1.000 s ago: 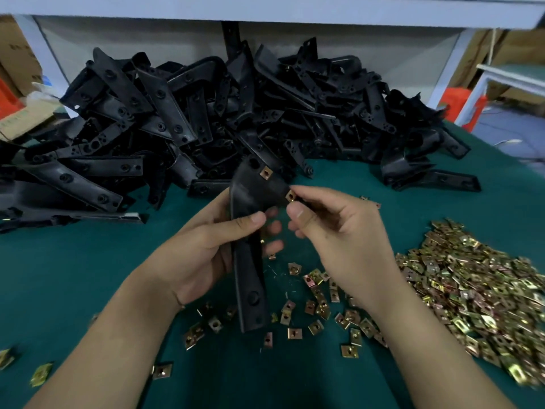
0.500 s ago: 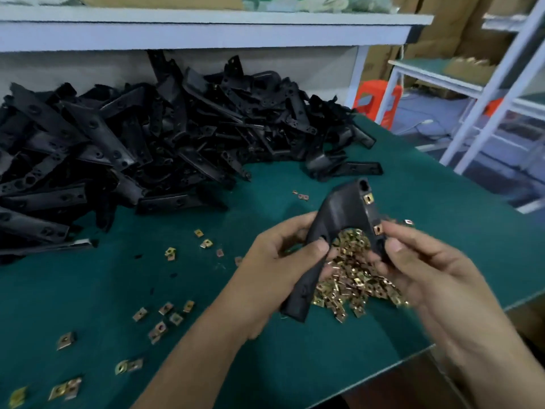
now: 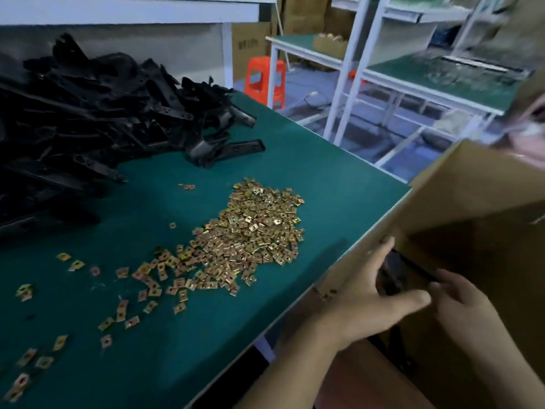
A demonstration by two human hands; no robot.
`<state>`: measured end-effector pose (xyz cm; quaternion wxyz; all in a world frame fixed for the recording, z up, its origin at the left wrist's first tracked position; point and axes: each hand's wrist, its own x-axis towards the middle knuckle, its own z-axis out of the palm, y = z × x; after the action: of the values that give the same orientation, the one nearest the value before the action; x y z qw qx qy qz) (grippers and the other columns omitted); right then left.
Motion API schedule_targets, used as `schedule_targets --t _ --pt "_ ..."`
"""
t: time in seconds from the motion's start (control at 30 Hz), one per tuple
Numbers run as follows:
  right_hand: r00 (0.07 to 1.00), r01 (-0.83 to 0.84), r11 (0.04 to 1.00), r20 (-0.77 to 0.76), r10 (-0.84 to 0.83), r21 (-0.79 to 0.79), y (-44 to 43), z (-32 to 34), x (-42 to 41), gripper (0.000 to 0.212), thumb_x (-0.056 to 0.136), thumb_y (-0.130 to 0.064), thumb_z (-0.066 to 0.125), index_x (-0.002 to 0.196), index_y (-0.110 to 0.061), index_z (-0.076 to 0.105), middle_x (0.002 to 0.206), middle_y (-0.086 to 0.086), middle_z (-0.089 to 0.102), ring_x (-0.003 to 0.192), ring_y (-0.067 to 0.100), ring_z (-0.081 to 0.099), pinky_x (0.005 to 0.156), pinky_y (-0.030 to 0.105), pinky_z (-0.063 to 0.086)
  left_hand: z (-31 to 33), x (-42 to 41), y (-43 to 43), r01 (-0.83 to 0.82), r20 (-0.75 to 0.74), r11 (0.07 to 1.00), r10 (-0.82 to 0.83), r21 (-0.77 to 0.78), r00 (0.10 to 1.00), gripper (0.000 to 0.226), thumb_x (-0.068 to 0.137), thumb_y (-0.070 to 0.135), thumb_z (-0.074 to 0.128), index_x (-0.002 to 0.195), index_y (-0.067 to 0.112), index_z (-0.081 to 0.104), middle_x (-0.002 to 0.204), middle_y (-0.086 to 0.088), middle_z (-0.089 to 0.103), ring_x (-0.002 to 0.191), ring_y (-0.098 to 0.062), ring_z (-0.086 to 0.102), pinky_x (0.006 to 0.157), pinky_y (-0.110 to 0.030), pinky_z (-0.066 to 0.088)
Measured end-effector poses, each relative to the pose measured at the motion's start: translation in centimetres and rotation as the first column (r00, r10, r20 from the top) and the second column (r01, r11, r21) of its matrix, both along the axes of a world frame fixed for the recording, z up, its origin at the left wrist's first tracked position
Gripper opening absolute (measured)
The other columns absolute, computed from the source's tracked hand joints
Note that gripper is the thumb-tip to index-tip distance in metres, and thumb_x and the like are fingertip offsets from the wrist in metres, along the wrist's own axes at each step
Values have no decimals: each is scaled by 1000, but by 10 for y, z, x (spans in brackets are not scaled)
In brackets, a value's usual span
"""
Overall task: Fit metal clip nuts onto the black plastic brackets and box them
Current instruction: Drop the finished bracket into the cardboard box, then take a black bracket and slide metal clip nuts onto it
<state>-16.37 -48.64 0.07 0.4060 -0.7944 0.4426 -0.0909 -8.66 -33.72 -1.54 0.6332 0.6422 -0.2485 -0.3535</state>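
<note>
My left hand point(image 3: 362, 293) grips a black plastic bracket point(image 3: 393, 273) at the open top of a cardboard box point(image 3: 460, 187), just past the table's right edge. The bracket's lower end point(image 3: 396, 357) shows below my wrist. Motion blurs my right hand point(image 3: 463, 302), which is close on the right, its fingers stretched toward the bracket's far end. A heap of brass-coloured clip nuts point(image 3: 253, 228) lies mid-table. Loose black brackets point(image 3: 88, 113) are piled at the back left. I see no clip nuts on the held bracket from here.
The green table mat point(image 3: 309, 160) ends at a diagonal edge by the box. Scattered clip nuts point(image 3: 124, 311) trail toward the front left. White-framed benches point(image 3: 348, 84) and an orange stool point(image 3: 265, 78) stand beyond the table. The box's raised flap is close to my head.
My view has swung right. Both hands have carried the bracket from above the clip nut heap, past the table edge, to the cardboard box's opening.
</note>
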Motion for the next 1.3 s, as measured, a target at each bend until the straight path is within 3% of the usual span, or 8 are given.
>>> schedule_targets --t 0.1,0.23,0.47,0.6,0.73,0.8,1.0,1.3 --pt "995 -43 996 -96 35 -82 -5 -3 -6 48 102 -18 51 149 -23 40 141 9 52 89 23 63 69 37 54 -6 2 -2 -17 -44 1000 16 -23 999 70 74 62 71 131 78 33 162 23 26 138 5 25 106 -26 34" --pt "997 -71 995 20 73 -74 5 -6 4 42 102 -19 52 142 -28 48 134 0 55 115 22 57 95 47 52 -6 16 21 -127 31 990 128 -55 991 46 93 31 66 133 52 55 149 17 49 140 4 38 92 -6 36" --pt "891 -228 940 336 306 -252 77 -11 74 35 96 -10 57 126 -26 63 114 -3 66 100 12 63 78 17 46 20 55 105 -502 191 861 509 -84 839 31 99 9 59 110 38 68 118 15 66 106 -5 66 97 -31 55" --pt "727 -565 757 235 645 -328 153 -4 124 49 86 -35 64 134 -38 53 120 -7 52 113 13 54 91 34 45 29 87 188 -813 347 576 782 -87 517 34 99 10 58 104 44 64 114 16 62 95 2 61 72 -18 51" --pt "406 -891 369 -100 908 -265 228 2 157 81 71 -87 45 144 -64 20 158 -17 16 145 17 30 116 45 33 22 110 286 -990 403 129 905 49 138 28 99 10 59 116 33 53 125 5 45 91 8 56 61 -15 49" --pt "242 -953 164 -314 918 -255 258 -1 171 91 68 -94 40 147 -63 6 165 -15 -2 153 21 12 120 55 17 15 118 329 -986 535 -28 843 166 66 40 98 13 62 131 30 47 138 -4 36 109 -13 53 78 -30 56" --pt "210 -925 65 -364 907 -374 290 -6 182 60 84 -69 60 139 -48 48 145 -25 42 138 9 39 118 42 27 5 146 389 -861 772 -10 448 508 451 67 100 44 58 157 39 23 167 -7 -2 151 -31 -4 116 -58 21" --pt "260 -913 214 -92 961 -347 275 -6 177 26 84 -25 80 102 -40 71 89 -28 61 86 -7 57 98 38 46 0 165 365 -878 841 122 251 463 479 53 82 67 69 104 31 36 93 9 58 112 -23 47 85 -41 22"
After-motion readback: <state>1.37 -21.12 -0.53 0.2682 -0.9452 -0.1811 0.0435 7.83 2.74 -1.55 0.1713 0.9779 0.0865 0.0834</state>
